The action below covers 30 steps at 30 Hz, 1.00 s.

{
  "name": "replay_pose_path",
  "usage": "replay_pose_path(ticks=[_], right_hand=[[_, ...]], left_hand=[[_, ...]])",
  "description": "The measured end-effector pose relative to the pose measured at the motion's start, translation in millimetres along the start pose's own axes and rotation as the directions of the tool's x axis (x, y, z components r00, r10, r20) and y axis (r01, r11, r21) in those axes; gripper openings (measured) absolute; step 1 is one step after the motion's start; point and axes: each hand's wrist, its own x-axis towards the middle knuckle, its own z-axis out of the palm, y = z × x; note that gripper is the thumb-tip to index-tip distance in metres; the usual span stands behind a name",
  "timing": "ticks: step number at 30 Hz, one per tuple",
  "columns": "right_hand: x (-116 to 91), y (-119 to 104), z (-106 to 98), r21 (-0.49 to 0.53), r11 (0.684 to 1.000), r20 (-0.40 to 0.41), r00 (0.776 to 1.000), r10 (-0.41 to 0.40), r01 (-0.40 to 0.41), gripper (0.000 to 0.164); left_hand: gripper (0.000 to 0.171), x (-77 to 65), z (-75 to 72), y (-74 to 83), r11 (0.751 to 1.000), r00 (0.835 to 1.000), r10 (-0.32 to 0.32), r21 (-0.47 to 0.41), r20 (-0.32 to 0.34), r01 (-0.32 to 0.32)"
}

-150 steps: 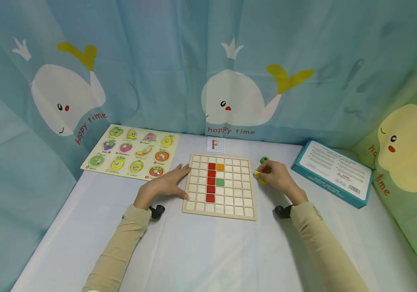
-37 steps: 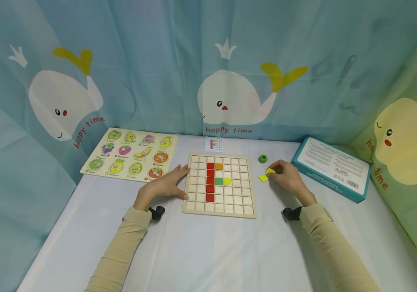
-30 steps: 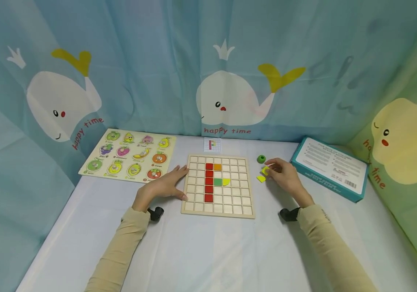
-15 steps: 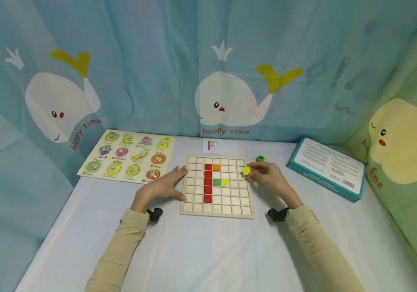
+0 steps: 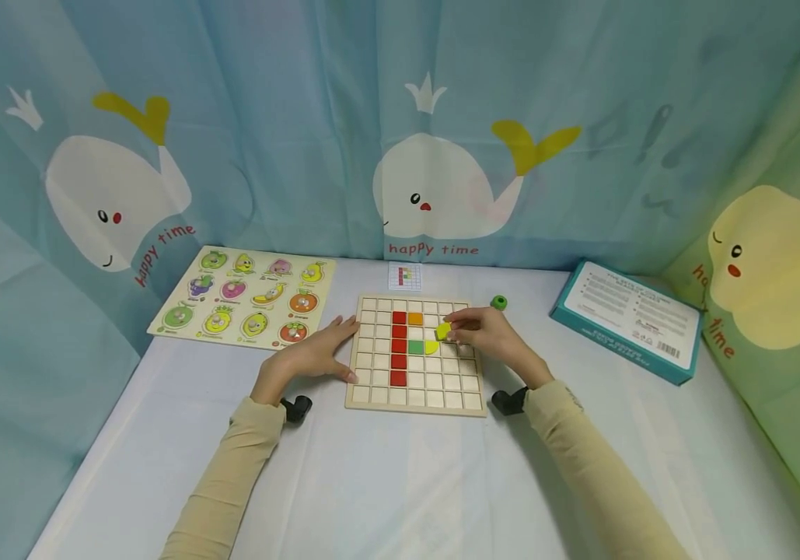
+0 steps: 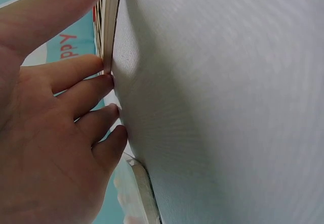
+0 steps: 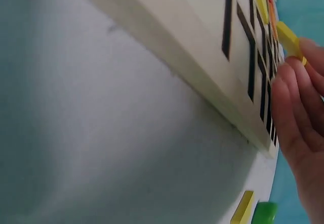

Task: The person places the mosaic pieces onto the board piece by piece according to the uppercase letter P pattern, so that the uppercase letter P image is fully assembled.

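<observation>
Between thumb and fingers my right hand (image 5: 494, 336) pinches a yellow tile (image 5: 443, 331), close over the wooden grid board (image 5: 417, 397). My left hand (image 5: 310, 355) lies spread at the board's left edge, its fingertips and thumb right at the rim. On the board stand a column of red tiles (image 5: 398, 362), an orange tile (image 5: 415, 319), a green tile (image 5: 416, 348) and a yellow tile with a rounded side (image 5: 431, 348). Another yellow tile (image 7: 243, 207) lies on the table right of the board in the right wrist view, hidden by my hand in the head view.
A small pattern card (image 5: 405, 277) lies behind the board. To the back left is a fruit puzzle board (image 5: 242, 299). A green bead (image 5: 500, 302) sits behind my right hand, and a teal box (image 5: 630, 319) lies further right. Printed curtains (image 5: 302, 155) enclose the table.
The yellow tile with the rounded side has come onto the board beside the green one. My right hand has picked up another yellow tile and carried it left over the board. My left hand has stayed put.
</observation>
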Motion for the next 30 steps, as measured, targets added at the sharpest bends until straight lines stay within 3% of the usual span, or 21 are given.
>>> replay_pose_path(ticks=[7, 20, 30], right_hand=[[9, -6, 9, -0.071, 0.997, 0.028, 0.999, -0.035, 0.037, 0.029], [13, -10, 14, -0.101, 0.992, 0.069, 0.995, -0.072, 0.079, 0.027], [-9, 6, -10, -0.132, 0.99, -0.04, 0.998, -0.052, 0.046, 0.023]], left_hand=[[0.102, 0.8, 0.4, 0.4, 1.0, 1.0, -0.01, 0.001, 0.009, 0.01], [0.103, -0.2, -1.0, -0.3, 1.0, 1.0, -0.023, 0.001, 0.0, 0.023], [0.103, 1.6, 0.9, -2.8, 1.0, 1.0, -0.004, 0.004, 0.005, 0.004]])
